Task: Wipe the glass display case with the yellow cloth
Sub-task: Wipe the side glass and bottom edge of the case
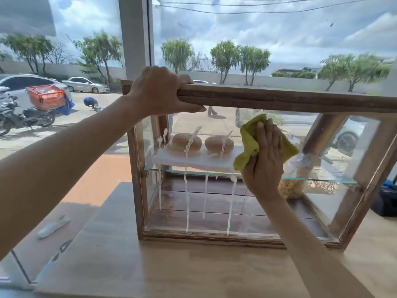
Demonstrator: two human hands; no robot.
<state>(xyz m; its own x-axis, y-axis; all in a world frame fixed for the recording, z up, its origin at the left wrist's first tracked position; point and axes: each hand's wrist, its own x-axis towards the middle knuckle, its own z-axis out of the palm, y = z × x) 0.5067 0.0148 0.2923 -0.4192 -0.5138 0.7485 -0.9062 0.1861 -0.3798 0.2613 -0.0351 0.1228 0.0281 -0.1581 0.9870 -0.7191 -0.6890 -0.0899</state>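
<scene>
A wood-framed glass display case [279, 100] stands on a pale wooden counter [150, 265]. White foam streaks [187, 190] run down the left half of its front pane. My left hand [159, 91] grips the top left corner of the wooden frame. My right hand [264, 155] presses a yellow cloth [247, 140] flat against the front glass, right of the middle and just under the top rail. The cloth bunches out on both sides of my fingers.
Inside, two sesame buns [187, 141] lie on a white tray on the glass shelf [193, 172], and a bag of snacks [292, 186] stands at the right. A big window behind shows a street with cars and a motorbike [25, 117]. A pale object [53, 226] lies low left.
</scene>
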